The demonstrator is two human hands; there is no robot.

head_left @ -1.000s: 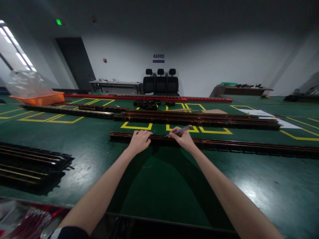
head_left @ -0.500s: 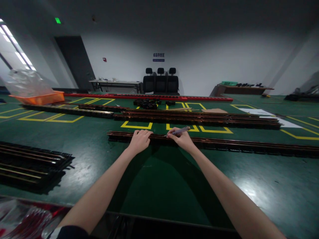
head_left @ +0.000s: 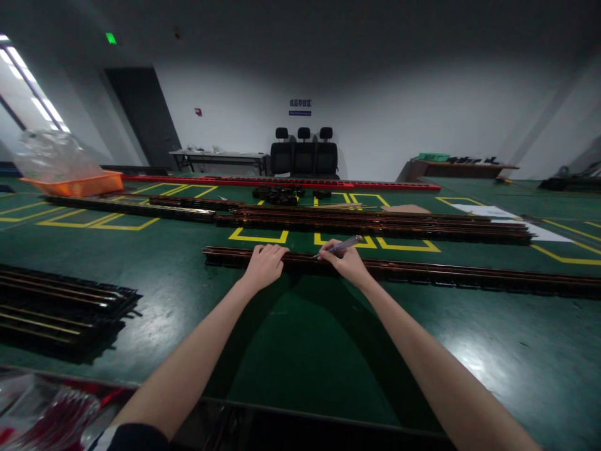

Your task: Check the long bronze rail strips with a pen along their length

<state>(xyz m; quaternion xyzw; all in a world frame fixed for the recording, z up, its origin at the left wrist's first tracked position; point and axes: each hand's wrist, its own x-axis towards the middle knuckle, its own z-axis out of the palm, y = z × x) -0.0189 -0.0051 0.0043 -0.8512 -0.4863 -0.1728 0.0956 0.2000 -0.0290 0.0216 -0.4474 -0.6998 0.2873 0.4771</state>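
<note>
A long dark strip assembly with copper-coloured lines point(head_left: 436, 273) lies across the green table in front of me. My left hand point(head_left: 265, 265) rests on it near its left end, fingers bent over the strip and pressed together. A slim pen-like tool point(head_left: 346, 244) is gripped in my right hand point(head_left: 345, 260), its tip pointing down and left at the strip. The gap between the two hands is small.
Behind lies a longer stack of similar strips point(head_left: 375, 220). Another stack point(head_left: 51, 307) is at the left. An orange basket point(head_left: 79, 184) with clear plastic stands far left, white paper sheets point(head_left: 547, 233) right. Beyond are black seats point(head_left: 304, 159).
My right hand and the pen-like tool have shifted slightly to the right along the strip. My left hand stays in place on it.
</note>
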